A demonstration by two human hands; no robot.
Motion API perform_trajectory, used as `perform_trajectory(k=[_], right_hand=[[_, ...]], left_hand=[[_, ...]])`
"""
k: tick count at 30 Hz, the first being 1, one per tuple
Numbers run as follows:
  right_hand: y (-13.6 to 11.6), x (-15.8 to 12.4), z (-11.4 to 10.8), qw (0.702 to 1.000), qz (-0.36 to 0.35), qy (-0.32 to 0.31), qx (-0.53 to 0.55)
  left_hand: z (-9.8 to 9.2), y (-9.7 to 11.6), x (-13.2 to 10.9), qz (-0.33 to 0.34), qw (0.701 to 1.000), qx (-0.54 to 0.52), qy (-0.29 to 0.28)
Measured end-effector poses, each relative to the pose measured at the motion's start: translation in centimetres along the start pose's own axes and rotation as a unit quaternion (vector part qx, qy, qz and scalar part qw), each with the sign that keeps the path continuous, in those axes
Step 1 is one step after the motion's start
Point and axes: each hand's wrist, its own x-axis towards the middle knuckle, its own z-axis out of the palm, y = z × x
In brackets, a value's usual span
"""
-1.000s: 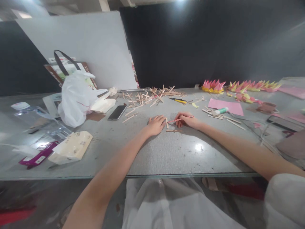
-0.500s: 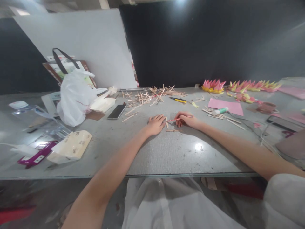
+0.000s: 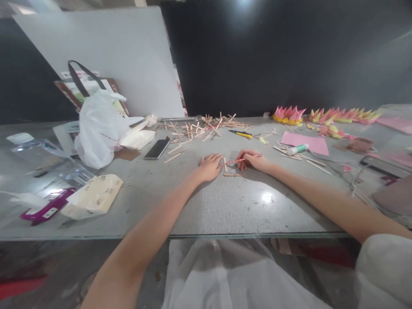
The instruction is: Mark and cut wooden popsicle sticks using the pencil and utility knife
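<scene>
My right hand is closed around a red-and-white striped pencil. Its tip points left, at a short wooden stick lying on the grey table. My left hand lies flat, palm down, with its fingers stretched out; the fingertips are right beside that stick, and whether they touch it I cannot tell. A second wooden stick rests crosswise just nearer to me. Beyond both hands is a loose heap of wooden sticks.
A yellow-black cutter knife and a phone lie past the hands. At right are pink paper, a glue stick and folded paper flowers. On the left stand a plastic bag, a bottle and a tissue pack.
The view has shifted very slightly. Both hands, the pencil and the sticks keep almost the same places.
</scene>
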Motion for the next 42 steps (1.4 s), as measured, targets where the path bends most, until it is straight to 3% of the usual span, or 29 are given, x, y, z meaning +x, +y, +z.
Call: perform_trajectory(k=[42], right_hand=[[-0.55,-0.03,0.23,1.0,0.012,-0.009,-0.002]], left_hand=[[-0.3,-0.27,-0.03,0.02,0.999,-0.018,-0.02]])
